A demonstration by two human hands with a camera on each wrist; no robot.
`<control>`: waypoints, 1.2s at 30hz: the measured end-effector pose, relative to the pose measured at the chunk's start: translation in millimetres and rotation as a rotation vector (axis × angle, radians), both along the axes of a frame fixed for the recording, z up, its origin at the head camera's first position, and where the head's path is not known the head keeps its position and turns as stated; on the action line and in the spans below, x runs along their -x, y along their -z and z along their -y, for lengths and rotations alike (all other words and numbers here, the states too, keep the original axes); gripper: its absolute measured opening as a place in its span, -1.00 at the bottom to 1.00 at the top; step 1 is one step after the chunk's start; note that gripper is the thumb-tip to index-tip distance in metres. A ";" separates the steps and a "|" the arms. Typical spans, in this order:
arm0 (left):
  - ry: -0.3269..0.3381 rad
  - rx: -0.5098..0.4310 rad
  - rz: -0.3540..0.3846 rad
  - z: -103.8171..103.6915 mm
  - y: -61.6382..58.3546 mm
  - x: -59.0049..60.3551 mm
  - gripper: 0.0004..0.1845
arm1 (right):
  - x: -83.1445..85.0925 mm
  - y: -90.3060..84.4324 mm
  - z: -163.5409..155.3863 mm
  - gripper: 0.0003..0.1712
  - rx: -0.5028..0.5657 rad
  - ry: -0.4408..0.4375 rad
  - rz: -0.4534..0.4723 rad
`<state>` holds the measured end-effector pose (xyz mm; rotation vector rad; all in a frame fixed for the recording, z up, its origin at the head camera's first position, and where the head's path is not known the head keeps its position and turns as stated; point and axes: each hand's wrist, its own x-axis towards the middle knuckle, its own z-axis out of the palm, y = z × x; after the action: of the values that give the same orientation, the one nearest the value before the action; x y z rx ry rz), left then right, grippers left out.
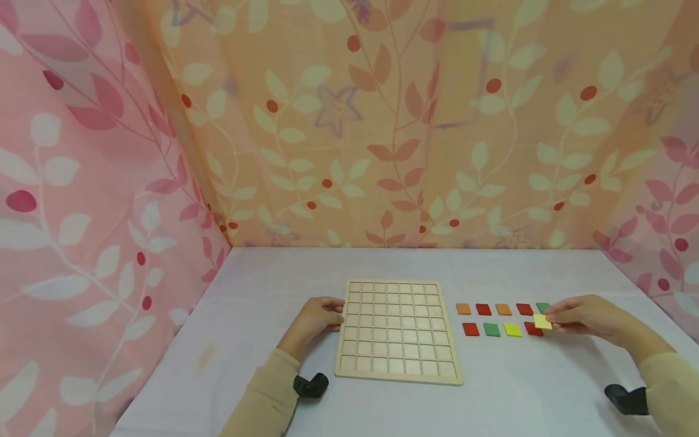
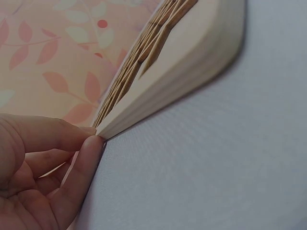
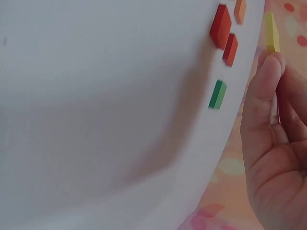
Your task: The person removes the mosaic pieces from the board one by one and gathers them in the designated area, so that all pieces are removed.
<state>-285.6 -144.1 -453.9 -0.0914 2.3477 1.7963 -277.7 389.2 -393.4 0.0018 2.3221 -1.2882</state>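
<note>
My right hand [image 1: 595, 318] pinches a yellow square tile [image 1: 542, 321] between thumb and fingertips, held above the tile rows. In the right wrist view the yellow tile [image 3: 272, 32] stands up from the fingertips, apart from the table. A pale wooden grid board [image 1: 397, 380] with empty square cells lies flat at the middle of the table. At its left edge, my left hand [image 1: 319, 315] pinches the rim between thumb and index finger. The left wrist view shows those fingers [image 2: 88, 153] close on the board's edge [image 2: 187, 72].
Two rows of small tiles lie right of the board: orange [image 1: 463, 309], red [image 1: 471, 329], green [image 1: 491, 329] and a brighter yellow one [image 1: 512, 329]. Under the right hand, a red tile [image 1: 532, 328] is partly covered. Patterned cloth [image 1: 349, 121] hangs behind the white table [image 1: 393, 264].
</note>
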 end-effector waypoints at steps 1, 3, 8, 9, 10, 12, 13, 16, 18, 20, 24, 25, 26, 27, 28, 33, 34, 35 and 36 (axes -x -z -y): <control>0.001 0.001 0.001 -0.1 0.1 0.1 -0.53 | 0.6 0.9 -3.1 -0.53 0.000 -0.008 0.002; 0.002 0.002 0.000 0.0 0.2 0.5 -0.53 | 1.4 2.5 -8.8 -0.54 -0.009 -0.011 0.005; 0.003 0.001 0.000 0.2 0.3 0.8 -0.54 | 3.2 4.2 -18.0 -0.51 -0.054 0.024 0.026; 0.004 0.002 -0.001 0.3 0.4 0.7 -0.54 | 3.2 4.2 -19.0 -0.50 -0.060 0.033 0.033; 0.005 0.003 -0.001 0.4 0.6 0.7 -0.54 | 3.1 4.1 -19.5 -0.50 -0.066 0.041 0.039; 0.004 0.002 -0.001 0.5 1.1 0.9 -0.54 | 3.4 4.9 -21.5 -0.51 -0.062 0.045 0.048; 0.004 0.003 -0.002 0.5 1.3 0.9 -0.55 | 3.7 5.4 -22.1 -0.52 -0.051 0.045 0.057; 0.008 0.003 -0.006 0.2 0.8 0.5 -0.55 | 5.0 8.4 -25.1 -0.55 -0.024 0.041 0.069; 0.011 0.000 -0.007 0.0 0.0 -0.1 -0.55 | 6.3 10.9 -26.9 -0.57 -0.015 0.043 0.073; 0.018 0.001 -0.008 -0.8 -0.9 -0.4 -0.54 | 6.0 13.1 -28.1 -0.58 -0.018 0.059 0.075; 0.024 -0.002 -0.004 -2.2 -1.5 -0.6 -0.54 | 5.1 16.2 -28.9 -0.59 -0.034 0.087 0.069; 0.026 -0.003 -0.004 -2.5 -1.6 -0.6 -0.54 | 4.6 16.4 -28.7 -0.59 -0.039 0.094 0.066; 0.027 -0.003 -0.004 -2.8 -1.6 -0.6 -0.54 | 3.9 16.4 -28.5 -0.58 -0.048 0.098 0.060; 0.029 -0.003 -0.003 -3.2 -1.6 -0.6 -0.55 | 3.2 16.2 -28.2 -0.57 -0.056 0.102 0.054; 0.030 -0.003 -0.003 -3.5 -1.6 -0.5 -0.55 | 2.4 15.9 -28.0 -0.55 -0.062 0.104 0.048; 0.041 -0.003 0.000 -5.5 -1.5 -0.3 -0.54 | -1.6 17.5 -28.3 -0.52 -0.098 0.141 0.032; 0.043 -0.004 0.000 -5.7 -1.6 -0.2 -0.54 | -2.2 18.4 -28.7 -0.52 -0.106 0.147 0.030; 0.042 -0.005 0.001 -5.8 -1.7 -0.2 -0.54 | -2.0 19.1 -28.8 -0.53 -0.112 0.155 0.030; 0.040 -0.006 0.002 -6.0 -1.8 -0.1 -0.54 | -1.6 19.3 -29.1 -0.53 -0.118 0.157 0.028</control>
<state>-285.5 -138.2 -452.1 -0.0452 2.3264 1.7841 -276.1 418.3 -412.7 0.2432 2.4106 -1.2132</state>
